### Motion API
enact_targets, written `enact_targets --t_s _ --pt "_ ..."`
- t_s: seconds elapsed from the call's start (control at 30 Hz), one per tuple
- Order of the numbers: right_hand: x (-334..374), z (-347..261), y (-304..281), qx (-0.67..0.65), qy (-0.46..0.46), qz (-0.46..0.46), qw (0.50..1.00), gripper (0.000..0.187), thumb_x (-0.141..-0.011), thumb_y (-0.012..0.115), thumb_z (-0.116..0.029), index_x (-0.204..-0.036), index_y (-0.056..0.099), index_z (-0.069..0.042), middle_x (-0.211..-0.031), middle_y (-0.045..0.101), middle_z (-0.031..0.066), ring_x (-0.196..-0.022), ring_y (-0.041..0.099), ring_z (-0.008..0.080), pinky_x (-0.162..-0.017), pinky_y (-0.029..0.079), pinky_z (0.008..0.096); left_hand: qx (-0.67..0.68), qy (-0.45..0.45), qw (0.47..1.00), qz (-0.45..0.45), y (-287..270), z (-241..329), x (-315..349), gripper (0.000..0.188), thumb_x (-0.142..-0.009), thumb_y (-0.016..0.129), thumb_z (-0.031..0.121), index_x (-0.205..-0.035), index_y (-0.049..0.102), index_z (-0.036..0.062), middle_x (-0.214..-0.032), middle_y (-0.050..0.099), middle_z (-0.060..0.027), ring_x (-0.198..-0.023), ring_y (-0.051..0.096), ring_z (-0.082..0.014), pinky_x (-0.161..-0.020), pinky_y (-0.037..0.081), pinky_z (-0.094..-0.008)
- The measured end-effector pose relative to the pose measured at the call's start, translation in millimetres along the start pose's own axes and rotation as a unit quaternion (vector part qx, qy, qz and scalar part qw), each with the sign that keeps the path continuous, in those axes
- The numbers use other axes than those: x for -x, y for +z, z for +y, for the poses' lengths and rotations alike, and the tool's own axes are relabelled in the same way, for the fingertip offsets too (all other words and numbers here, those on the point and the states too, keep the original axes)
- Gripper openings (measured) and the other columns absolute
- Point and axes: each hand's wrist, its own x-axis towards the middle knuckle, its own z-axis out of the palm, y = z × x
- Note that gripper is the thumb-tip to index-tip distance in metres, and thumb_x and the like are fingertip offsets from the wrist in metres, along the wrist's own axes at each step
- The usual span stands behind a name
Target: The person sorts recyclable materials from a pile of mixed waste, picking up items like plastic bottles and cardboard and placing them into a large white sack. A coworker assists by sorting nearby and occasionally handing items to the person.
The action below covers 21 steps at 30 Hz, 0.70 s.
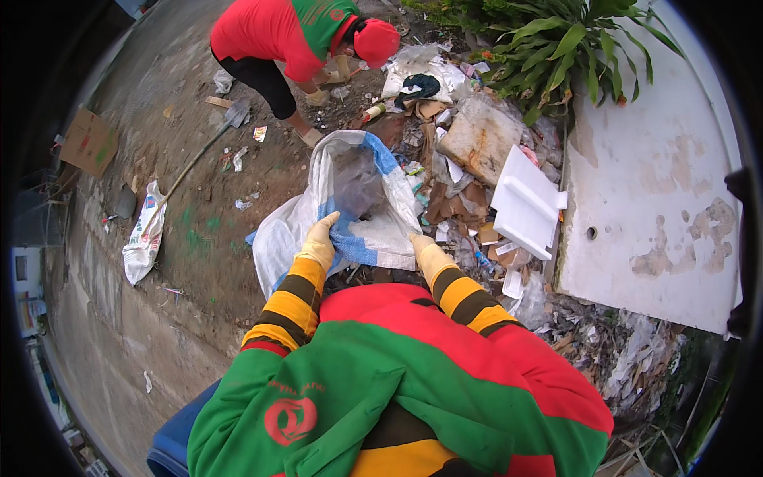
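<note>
A large white woven sack [282, 230] with blue bands stands in front of me, its mouth spread wide. Some clear plastic shows inside. My left hand [319, 241], in a pale glove, is closed on the near left part of the sack's rim. On the right side of the rim, my right hand [427, 250], gloved too, is closed on the edge; its fingertips are partly hidden. Right beside the sack lies a heap of litter [461, 199] with cardboard, paper and plastic. A white foam piece [528, 199] rests on top of it.
A co-worker in red and green [298, 40] bends over the ground beyond the sack. To the left lie a long-handled shovel [199, 155], another white sack [145, 234] and a cardboard box [89, 141]. A white wall [636, 191] and a leafy plant [568, 52] border the heap at right.
</note>
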Motion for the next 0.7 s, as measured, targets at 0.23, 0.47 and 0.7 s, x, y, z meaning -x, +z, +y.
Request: enact_targets --t_s 0.23,0.47,0.7 --pt "-1 -4 -4 0.005 0.004 -0.030 1.000 0.059 -0.090 0.062 -0.038 -0.132 0.048 0.001 -0.132 0.054 0.0188 -0.114 0.056 0.0320 -0.095 0.044 0.0462 0.002 0.003 1.000 0.010 -10 -15 -18 0.021 -0.088 0.067 0.018 -0.101 0.063 0.0031 -0.089 0.066 -0.0102 -0.074 0.064 -0.0266 -0.069 0.055 -0.0410" --pt "-3 -8 -5 0.019 0.011 -0.044 0.999 0.058 -0.091 0.061 -0.037 -0.132 0.048 0.001 -0.131 0.055 0.0186 -0.113 0.056 0.0318 -0.094 0.044 0.0464 0.030 0.023 0.999 0.011 -18 -23 -14 0.024 -0.088 0.067 0.018 -0.105 0.064 0.0015 -0.093 0.067 -0.0104 -0.077 0.065 -0.0263 -0.071 0.055 -0.0402" --pt "-6 -12 -8 0.027 0.013 -0.049 0.998 0.056 -0.091 0.061 -0.037 -0.131 0.049 0.001 -0.130 0.055 0.0184 -0.112 0.057 0.0317 -0.094 0.045 0.0466 0.048 0.038 0.998 0.021 -22 -28 -12 0.024 -0.088 0.067 0.018 -0.104 0.064 0.0011 -0.094 0.068 -0.0105 -0.078 0.065 -0.0249 -0.071 0.055 -0.0388"
